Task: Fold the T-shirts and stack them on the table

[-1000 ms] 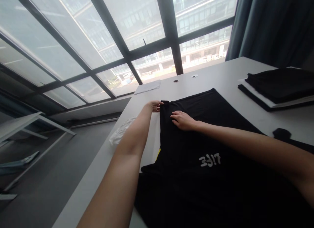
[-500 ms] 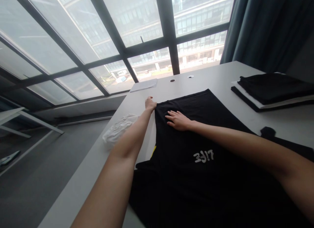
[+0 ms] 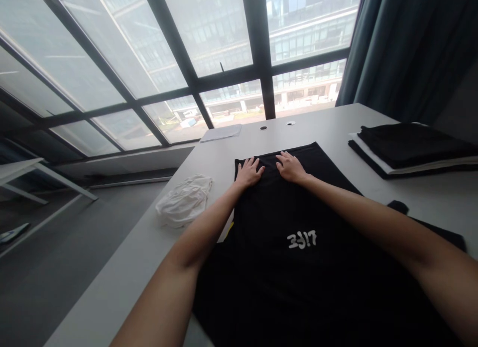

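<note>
A black T-shirt point(image 3: 276, 212) lies spread on the white table, its hem toward the window and its white lettering upside down from where I stand. My left hand point(image 3: 250, 172) rests flat on the cloth near the hem's left corner, fingers apart. Close to the middle of the hem, my right hand point(image 3: 290, 166) also presses flat on the fabric with its fingers stretched out. Neither hand grips anything. Part of the shirt's right side is hidden under my right forearm.
Left of the shirt sits a crumpled white cloth point(image 3: 184, 200). A stack of folded dark and white garments point(image 3: 414, 148) stands at the right. Papers point(image 3: 221, 133) lie at the far left corner of the table point(image 3: 309, 125), near two cable holes. Windows and a dark curtain point(image 3: 396, 53) rise behind.
My left hand has let go of the hem corner and moved right onto the shirt, opening flat. My right hand has slid forward and right, to the hem.
</note>
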Demonstrator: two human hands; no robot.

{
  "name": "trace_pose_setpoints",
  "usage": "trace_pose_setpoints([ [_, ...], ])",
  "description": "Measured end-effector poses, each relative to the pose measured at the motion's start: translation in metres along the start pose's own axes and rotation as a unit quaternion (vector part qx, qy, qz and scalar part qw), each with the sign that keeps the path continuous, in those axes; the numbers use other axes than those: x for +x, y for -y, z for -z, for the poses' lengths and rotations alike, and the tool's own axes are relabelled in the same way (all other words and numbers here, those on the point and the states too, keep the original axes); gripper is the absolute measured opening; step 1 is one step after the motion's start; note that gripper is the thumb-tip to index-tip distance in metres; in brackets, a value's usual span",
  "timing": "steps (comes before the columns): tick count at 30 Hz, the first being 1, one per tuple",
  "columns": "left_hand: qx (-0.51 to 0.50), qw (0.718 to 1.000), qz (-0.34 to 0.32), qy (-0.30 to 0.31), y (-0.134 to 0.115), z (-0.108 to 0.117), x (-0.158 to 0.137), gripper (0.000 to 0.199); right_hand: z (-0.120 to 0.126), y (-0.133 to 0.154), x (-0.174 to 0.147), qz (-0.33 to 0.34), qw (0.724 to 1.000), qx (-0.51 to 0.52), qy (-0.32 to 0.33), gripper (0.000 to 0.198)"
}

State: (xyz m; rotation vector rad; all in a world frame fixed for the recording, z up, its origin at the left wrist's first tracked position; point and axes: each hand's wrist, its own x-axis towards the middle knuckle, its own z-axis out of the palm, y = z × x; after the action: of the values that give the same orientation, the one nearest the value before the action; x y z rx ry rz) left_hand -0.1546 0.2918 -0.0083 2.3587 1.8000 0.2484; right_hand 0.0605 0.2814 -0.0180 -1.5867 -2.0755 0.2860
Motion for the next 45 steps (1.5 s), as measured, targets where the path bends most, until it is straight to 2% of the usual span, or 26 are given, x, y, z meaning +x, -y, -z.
trace_pose_setpoints([
  [2, -0.008, 1.000, 0.014, 0.014, 0.002, 0.000, 0.000, 0.071, 0.008, -0.013, 0.001, -0.017, 1.000, -0.015, -0.011, 0.053],
  [8, 0.004, 0.999, 0.026, 0.033, 0.002, 0.000, -0.005, 0.070, 0.024, -0.062, 0.000, -0.094, 0.994, -0.049, 0.034, 0.057],
  [13, 0.005, 1.000, 0.000, -0.023, -0.019, 0.002, 0.000, 0.064, 0.023, -0.066, 0.001, -0.072, 0.994, -0.054, -0.055, 0.053],
  [17, -0.007, 1.000, -0.015, 0.021, -0.036, -0.006, 0.005, 0.065, 0.024, -0.066, 0.004, -0.066, 0.997, -0.041, 0.027, 0.054],
  [18, -0.008, 0.999, -0.009, 0.031, -0.038, -0.008, 0.005, 0.065, 0.025, -0.066, 0.004, -0.064, 0.997, -0.039, 0.025, 0.054],
  [21, -0.005, 1.000, -0.007, 0.007, -0.043, -0.011, 0.003, 0.064, 0.030, -0.068, 0.002, -0.060, 0.995, -0.039, -0.064, 0.053],
  [23, -0.009, 0.999, -0.025, -0.025, -0.049, -0.012, 0.000, 0.062, 0.032, -0.068, -0.002, -0.049, 0.994, -0.044, -0.089, 0.053],
  [25, -0.020, 0.999, -0.040, -0.024, -0.056, -0.014, -0.004, 0.061, 0.031, -0.067, -0.007, -0.033, 0.997, -0.053, -0.036, 0.052],
  [27, -0.026, 0.999, -0.038, 0.002, -0.065, -0.016, -0.008, 0.063, 0.029, -0.063, -0.011, -0.025, 0.997, -0.065, 0.020, 0.052],
  [29, -0.020, 0.999, -0.029, 0.014, -0.074, -0.018, -0.011, 0.063, 0.026, -0.056, -0.014, -0.024, 0.997, -0.072, 0.010, 0.053],
  [31, -0.014, 0.999, -0.040, -0.007, -0.083, -0.019, -0.013, 0.060, 0.021, -0.046, -0.018, -0.006, 0.998, -0.064, -0.015, 0.053],
  [33, -0.021, 0.998, -0.059, -0.020, -0.090, -0.021, -0.016, 0.055, 0.016, -0.035, -0.022, 0.038, 0.998, -0.051, 0.022, 0.053],
  [36, -0.038, 0.998, -0.058, -0.002, -0.097, -0.027, -0.020, 0.053, 0.010, -0.028, -0.027, 0.084, 0.990, -0.050, 0.103, 0.054],
  [38, -0.045, 0.998, -0.049, 0.004, -0.097, -0.031, -0.022, 0.053, 0.011, -0.033, -0.028, 0.088, 0.989, -0.051, 0.111, 0.054],
  [42, -0.095, 0.994, -0.043, -0.012, -0.093, -0.032, -0.017, 0.051, 0.024, -0.059, -0.026, 0.097, 0.994, 0.017, 0.051, 0.048],
  [44, -0.195, 0.979, -0.016, -0.052, -0.091, -0.027, -0.009, 0.045, 0.033, -0.069, -0.023, 0.084, 0.990, 0.113, -0.022, 0.042],
  [45, -0.271, 0.959, 0.007, -0.082, -0.090, -0.023, -0.005, 0.042, 0.036, -0.070, -0.021, 0.062, 0.980, 0.176, -0.064, 0.039],
])
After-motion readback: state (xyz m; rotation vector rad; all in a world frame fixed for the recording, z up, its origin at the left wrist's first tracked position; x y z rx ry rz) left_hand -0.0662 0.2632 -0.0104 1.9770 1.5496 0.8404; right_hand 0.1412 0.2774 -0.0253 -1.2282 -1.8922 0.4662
